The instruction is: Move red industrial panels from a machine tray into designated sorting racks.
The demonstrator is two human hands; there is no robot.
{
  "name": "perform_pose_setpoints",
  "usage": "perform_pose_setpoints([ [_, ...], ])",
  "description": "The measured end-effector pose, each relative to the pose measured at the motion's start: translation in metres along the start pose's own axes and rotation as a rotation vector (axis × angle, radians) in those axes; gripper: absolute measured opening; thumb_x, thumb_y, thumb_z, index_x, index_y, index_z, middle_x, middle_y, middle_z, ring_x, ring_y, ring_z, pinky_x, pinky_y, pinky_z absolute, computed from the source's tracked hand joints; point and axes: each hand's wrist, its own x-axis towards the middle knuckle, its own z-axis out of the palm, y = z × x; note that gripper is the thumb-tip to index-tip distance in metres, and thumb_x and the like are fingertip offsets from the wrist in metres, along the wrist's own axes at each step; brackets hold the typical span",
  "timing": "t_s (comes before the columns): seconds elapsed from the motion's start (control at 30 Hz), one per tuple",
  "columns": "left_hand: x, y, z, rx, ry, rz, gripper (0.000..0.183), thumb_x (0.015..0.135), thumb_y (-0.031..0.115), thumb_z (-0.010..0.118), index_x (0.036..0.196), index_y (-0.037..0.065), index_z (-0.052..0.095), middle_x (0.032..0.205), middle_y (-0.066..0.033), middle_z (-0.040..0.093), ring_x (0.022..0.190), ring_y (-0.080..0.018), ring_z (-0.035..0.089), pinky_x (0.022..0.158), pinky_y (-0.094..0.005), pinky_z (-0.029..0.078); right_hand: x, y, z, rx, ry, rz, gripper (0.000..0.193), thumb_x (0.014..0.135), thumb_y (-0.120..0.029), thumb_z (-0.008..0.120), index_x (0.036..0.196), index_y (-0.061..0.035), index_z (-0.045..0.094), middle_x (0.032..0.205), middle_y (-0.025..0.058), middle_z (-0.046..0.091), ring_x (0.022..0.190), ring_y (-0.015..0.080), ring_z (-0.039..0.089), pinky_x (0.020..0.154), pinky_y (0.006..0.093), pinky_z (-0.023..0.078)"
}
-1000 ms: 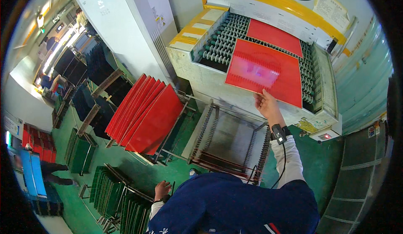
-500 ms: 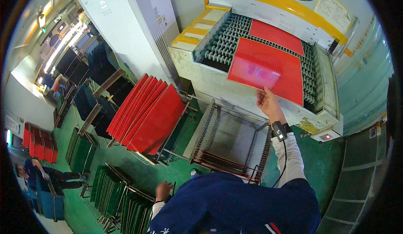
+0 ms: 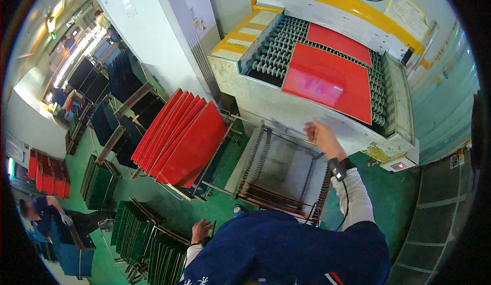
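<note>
My right hand (image 3: 323, 138) hovers over the far end of a slotted metal rack cart (image 3: 262, 147), just short of the roller machine's front wall. It is empty, its fingers loosely bent and apart. On the machine's rollers lies a flat red panel (image 3: 327, 83), with a second red panel (image 3: 338, 43) behind it. My left hand (image 3: 201, 231) hangs low by my side, fingers loosely spread, near a rack of green panels (image 3: 166, 257). Nothing shows in its grasp. Several thin, dark-edged panels (image 3: 273, 198) stand in the near part of the rack cart.
Left of the cart, a rack holds several upright red panels (image 3: 192, 141). A tall white cabinet (image 3: 153, 24) stands behind it. The roller machine (image 3: 271, 103) fills the far right. Another person (image 3: 51, 216) is at the far left beside a blue rack load (image 3: 76, 254).
My right hand has drawn back from the red panel's near edge, down and slightly left. The panel has shifted slightly away on the rollers. The person at left has moved.
</note>
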Motion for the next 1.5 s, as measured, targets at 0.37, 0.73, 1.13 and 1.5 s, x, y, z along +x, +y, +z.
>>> perform_pose_setpoints([
  [0.37,0.007,-0.06,0.039,-0.888,0.088,-0.158,0.03,0.085,0.014,0.052,0.107,-0.003,0.043,0.104,-0.0197,0.058,0.082,-0.0316,0.061,0.057,-0.0361,0.05,-0.074,0.163,-0.004,-1.171,-0.558,0.254,0.059,0.076,-0.054,0.059,0.107,-0.0042,0.06,0.101,0.0098,0.062,0.096,0.0222,0.056,0.081,0.0322,0.043],
  [0.73,0.029,-0.074,0.031,-1.757,0.152,-0.892,0.036,0.084,0.012,0.055,0.114,-0.003,0.042,0.105,-0.0218,0.056,0.079,-0.0346,0.06,0.058,-0.0415,0.048,-0.1,0.163,0.008,-1.114,-0.47,0.334,0.06,0.079,-0.051,0.056,0.112,-0.0002,0.055,0.107,0.0122,0.059,0.099,0.0214,0.055,0.087,0.0315,0.041],
  [1.13,0.025,-0.081,0.019,-1.569,0.08,-0.866,0.036,0.087,0.015,0.05,0.116,-0.005,0.042,0.107,-0.0226,0.055,0.076,-0.0356,0.06,0.053,-0.036,0.046,-0.116,0.176,0.017,-1.143,-0.239,0.109,0.047,0.08,-0.046,0.056,0.096,-0.0025,0.063,0.08,0.01,0.064,0.072,0.0193,0.058,0.067,0.0322,0.044],
  [1.5,0.016,-0.107,0.04,-0.928,0.001,-0.318,0.039,0.078,0.017,0.062,0.11,-0.002,0.048,0.099,-0.0128,0.062,0.075,-0.0234,0.063,0.06,-0.0331,0.05,-0.119,0.174,0.03,-1.311,-0.105,0.001,0.045,0.079,-0.044,0.057,0.086,-0.0003,0.064,0.074,0.0163,0.063,0.066,0.0281,0.06,0.061,0.0355,0.044],
])
